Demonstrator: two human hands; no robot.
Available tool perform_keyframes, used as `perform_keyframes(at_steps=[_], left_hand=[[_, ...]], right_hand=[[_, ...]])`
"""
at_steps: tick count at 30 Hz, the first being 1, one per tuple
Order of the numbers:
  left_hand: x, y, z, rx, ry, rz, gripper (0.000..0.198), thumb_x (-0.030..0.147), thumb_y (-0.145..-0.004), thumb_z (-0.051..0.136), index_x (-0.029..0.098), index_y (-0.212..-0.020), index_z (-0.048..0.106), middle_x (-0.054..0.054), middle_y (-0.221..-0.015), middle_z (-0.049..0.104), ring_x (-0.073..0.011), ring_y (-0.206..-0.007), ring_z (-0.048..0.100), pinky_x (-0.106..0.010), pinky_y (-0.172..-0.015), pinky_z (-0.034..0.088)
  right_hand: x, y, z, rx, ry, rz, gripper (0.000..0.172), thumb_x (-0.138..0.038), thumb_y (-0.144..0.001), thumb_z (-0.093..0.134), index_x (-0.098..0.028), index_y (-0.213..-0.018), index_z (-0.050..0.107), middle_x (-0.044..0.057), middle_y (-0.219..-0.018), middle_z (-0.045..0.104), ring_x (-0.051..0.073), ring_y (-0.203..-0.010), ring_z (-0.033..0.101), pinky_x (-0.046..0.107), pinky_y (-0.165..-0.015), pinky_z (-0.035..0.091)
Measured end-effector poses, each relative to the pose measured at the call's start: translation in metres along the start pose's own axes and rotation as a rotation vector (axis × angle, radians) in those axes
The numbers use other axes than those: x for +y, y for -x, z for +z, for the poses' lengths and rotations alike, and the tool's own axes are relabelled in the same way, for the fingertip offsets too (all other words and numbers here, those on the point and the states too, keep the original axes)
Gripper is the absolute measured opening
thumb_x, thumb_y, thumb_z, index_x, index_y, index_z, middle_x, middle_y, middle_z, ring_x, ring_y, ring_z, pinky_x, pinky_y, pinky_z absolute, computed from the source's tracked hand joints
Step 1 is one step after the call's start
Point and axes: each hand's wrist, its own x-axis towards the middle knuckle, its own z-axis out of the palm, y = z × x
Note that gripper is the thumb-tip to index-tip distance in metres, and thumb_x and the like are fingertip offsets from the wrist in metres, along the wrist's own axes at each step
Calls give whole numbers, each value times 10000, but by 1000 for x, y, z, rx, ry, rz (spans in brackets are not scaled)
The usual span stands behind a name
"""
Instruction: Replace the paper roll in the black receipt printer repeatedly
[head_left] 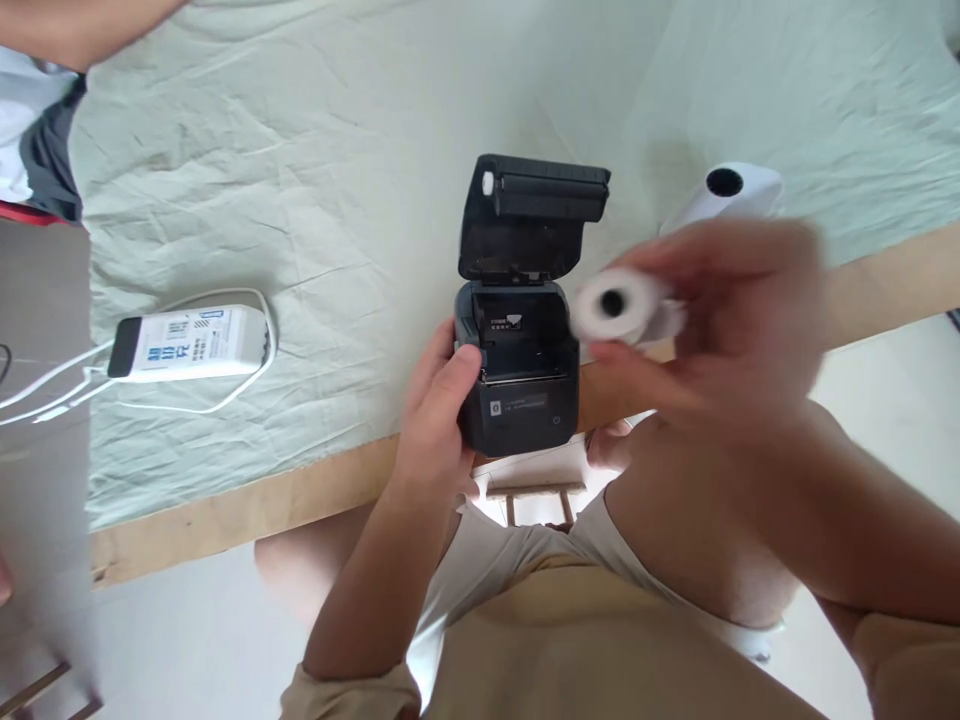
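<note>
Your right hand (739,325), blurred, clamped a small white paper roll (634,308) just right of a boxy black plastic printer (517,428); roll's holed end faced up and leftward, long axis running toward your palm. Your left hand (433,420) gripped the printer's left side, hinged black lid (521,238) open.

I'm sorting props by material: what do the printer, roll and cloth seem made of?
Printer: probably plastic, black, mostly matte, with moulded edges.
Roll: likely paper, from its white rolled look; blur hides finish.
Cloth: seemingly fabric, matte, with soft creases.
</note>
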Motion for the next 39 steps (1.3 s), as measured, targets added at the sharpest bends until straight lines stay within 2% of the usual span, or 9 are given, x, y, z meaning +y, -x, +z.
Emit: perform_keyframes(at_steps=[4, 9, 14, 18, 22, 27, 30, 35, 39], left_hand=[[-1, 0, 0, 14, -76, 37, 419, 609, -910, 802, 238, -1094, 742, -31, -847, 767, -238, -772, 784, -293, -550, 622], [-3, -3, -1, 15, -49, 89, 374, 546, -904, 847, 218, -1067, 775, -10, -882, 780, -134, -671, 710, -196, -514, 551], [-3, -1, -3, 24, -72, 12, 462, 589, -904, 825, 236, -1195, 761, -49, -981, 826, -201, -681, 751, -242, -413, 484], [-1, 0, -3, 1, -68, 3, 493, 572, -914, 820, 233, -1263, 737, -79, -1139, 832, -267, -894, 819, -276, -535, 596], [0, 1, 0, 22, -70, -22, 415, 556, -927, 810, 229, -1175, 750, -67, -1082, 826, -288, -965, 814, -314, -643, 650], [-2, 0, 2, 58, -53, 68, 294, 491, -939, 823, 218, -1040, 786, -1, -904, 773, -140, -759, 715, -201, -611, 571], [-3, -1, 1, 47, -52, 67, 287, 492, -951, 804, 215, -1023, 782, 3, -892, 758, -133, -743, 691, -204, -629, 564], [-4, -1, -1, 1, -37, 82, 341, 507, -895, 837, 224, -1060, 743, -8, -856, 738, -167, -695, 690, -256, -562, 539], [-2, 0, 0, 18, -52, 105, 600, 316, -772, 941, 299, -1303, 664, -30, -1130, 795, -251, -990, 775, -304, -775, 637]], right_hand=[[-9, -5, 25, -88, 73, -62, 264, -164, -926, 707, -306, -1111, 582, -46, -1042, 790, 189, -885, 771, 383, -828, 603], [-3, -12, 29, -98, 97, -114, 197, -104, -889, 667, -272, -959, 593, -46, -963, 803, 177, -797, 744, 363, -765, 552], [-9, -12, 22, -64, 42, -47, 221, -125, -864, 698, -294, -951, 585, -60, -881, 795, 198, -728, 731, 415, -780, 562], [-8, -11, 22, -100, 85, -53, 249, -86, -860, 663, -305, -967, 613, -49, -928, 819, 231, -812, 769, 426, -796, 563], [1, -11, 25, -161, 110, -87, 244, -113, -829, 676, -294, -992, 661, -31, -961, 833, 253, -858, 790, 413, -772, 559], [3, -12, 26, -222, -5, -51, 192, -103, -857, 660, -291, -894, 669, -20, -1129, 833, 253, -1017, 788, 423, -852, 596], [-2, -9, 24, -144, -53, -109, 233, -60, -833, 646, -290, -870, 639, -29, -1067, 824, 220, -954, 770, 399, -825, 583], [-9, 6, 26, -131, -81, -232, 95, -236, -937, 697, -293, -904, 627, -22, -948, 797, 203, -834, 724, 412, -737, 494], [-5, 11, 24, -233, -143, -321, 235, -505, -1004, 636, -273, -977, 664, 34, -996, 785, 214, -837, 711, 426, -746, 487]])
